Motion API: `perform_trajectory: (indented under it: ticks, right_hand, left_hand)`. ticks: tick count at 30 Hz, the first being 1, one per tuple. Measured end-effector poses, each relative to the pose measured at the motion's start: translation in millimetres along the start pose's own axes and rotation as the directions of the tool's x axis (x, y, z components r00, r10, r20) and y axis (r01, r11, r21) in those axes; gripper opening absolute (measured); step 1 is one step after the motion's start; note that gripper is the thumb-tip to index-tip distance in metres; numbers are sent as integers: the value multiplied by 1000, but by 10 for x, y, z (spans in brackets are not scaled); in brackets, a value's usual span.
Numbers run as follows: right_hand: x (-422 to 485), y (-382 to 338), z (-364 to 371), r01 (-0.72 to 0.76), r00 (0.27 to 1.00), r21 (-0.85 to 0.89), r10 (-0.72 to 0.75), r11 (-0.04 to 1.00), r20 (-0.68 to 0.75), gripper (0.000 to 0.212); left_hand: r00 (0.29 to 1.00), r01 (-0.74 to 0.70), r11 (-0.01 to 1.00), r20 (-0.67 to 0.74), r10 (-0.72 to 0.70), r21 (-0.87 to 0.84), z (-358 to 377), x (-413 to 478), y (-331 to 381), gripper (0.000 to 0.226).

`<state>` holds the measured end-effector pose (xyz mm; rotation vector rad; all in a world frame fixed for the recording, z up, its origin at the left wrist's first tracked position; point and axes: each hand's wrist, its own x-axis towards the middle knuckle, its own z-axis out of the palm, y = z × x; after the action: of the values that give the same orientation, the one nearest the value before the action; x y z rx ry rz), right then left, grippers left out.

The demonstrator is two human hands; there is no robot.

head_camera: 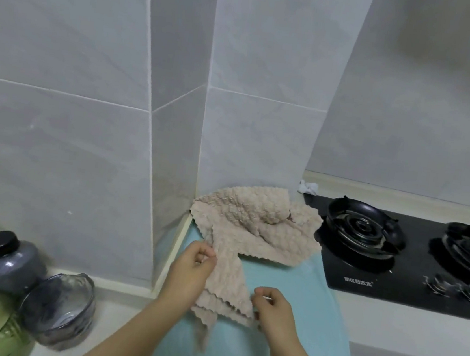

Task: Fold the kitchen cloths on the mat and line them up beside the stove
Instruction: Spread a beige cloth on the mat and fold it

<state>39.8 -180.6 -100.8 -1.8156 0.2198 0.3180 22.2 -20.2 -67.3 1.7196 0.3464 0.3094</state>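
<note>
A beige, bumpy cloth [227, 280] with scalloped edges is pinched by the left hand [193, 264] and the right hand [273, 309] over the smooth teal mat [296, 297]. A crumpled heap [255, 218] of the same fabric is seen at 12 o'clock, the glossy black stove [393, 274] at 3 o'clock.

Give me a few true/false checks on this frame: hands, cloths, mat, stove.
1. The left hand and right hand both pinch the beige cloth. True.
2. The mat under it is red. False: it is light blue.
3. A crumpled heap of beige cloth lies at the mat's far end, beside the stove. True.
4. A pot sits on the stove. False: the burners are bare.
5. The jar left of the mat has a black lid. True.
</note>
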Motion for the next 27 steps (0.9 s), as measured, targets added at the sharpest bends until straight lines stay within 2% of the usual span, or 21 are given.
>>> perform_trajectory:
  ticks: [5, 7, 10, 11, 13, 14, 15, 16, 17, 20, 22, 24, 25, 27]
  right_hand:
    - [-181, 180, -197, 16, 1000, 51, -16, 999, 8, 10]
    - [-251, 301, -247, 21, 1000, 87, -20, 996, -13, 17]
    - [-365, 497, -270, 56, 998, 83, -54, 995, -26, 36]
    - [-396, 566, -237, 80, 997, 48, -81, 996, 0, 41]
    - [-440, 645, -161, 205, 978, -63, -201, 977, 59, 54]
    - [-428, 673, -128, 274, 961, -123, -266, 954, 75, 59]
    - [-392, 702, -101, 329, 944, -175, -321, 928, 74, 64]
    - [-370, 697, -87, 341, 940, -233, -336, 911, 63, 68]
    - [-331, 707, -78, 336, 940, -291, -340, 896, 36, 69]
    - [-315, 747, -13, 286, 925, -512, -373, 810, -74, 61]
    - [-325, 812, 67, 299, 876, -656, -472, 693, -98, 51]
    - [-303, 879, 112, 328, 851, -672, -517, 664, -96, 37]
    - [-297, 896, 115, 352, 842, -642, -530, 681, -101, 26]
    - [-315, 915, 103, 408, 824, -588, -559, 698, -91, 6]
  left_hand:
    - [953, 24, 999, 303, -12, -37, 279, -360, -34, 30]
    - [955, -35, 997, 297, 14, 65, 309, -469, -113, 35]
    - [958, -116, 940, 286, 21, 320, 256, -594, -385, 40]
    - [948, -142, 892, 317, -2, 430, 229, -611, -528, 47]
    - [912, -268, 691, 408, -42, 672, 174, -604, -803, 59]
    - [893, -334, 581, 446, -56, 742, 155, -584, -894, 63]
    - [887, -376, 518, 461, -40, 768, 150, -564, -955, 69]
    - [889, -399, 501, 457, 7, 768, 153, -539, -976, 74]
    - [894, -413, 508, 441, 71, 756, 161, -506, -991, 74]
    - [883, -464, 476, 350, 313, 747, 207, -421, -1046, 42]
    - [873, -477, 494, 329, 359, 727, 230, -389, -1089, 43]
    - [874, -479, 542, 315, 371, 691, 205, -402, -1146, 49]
    - [869, -489, 576, 304, 391, 655, 184, -414, -1178, 42]
    - [875, -482, 694, 262, 406, 535, 132, -467, -1161, 15]
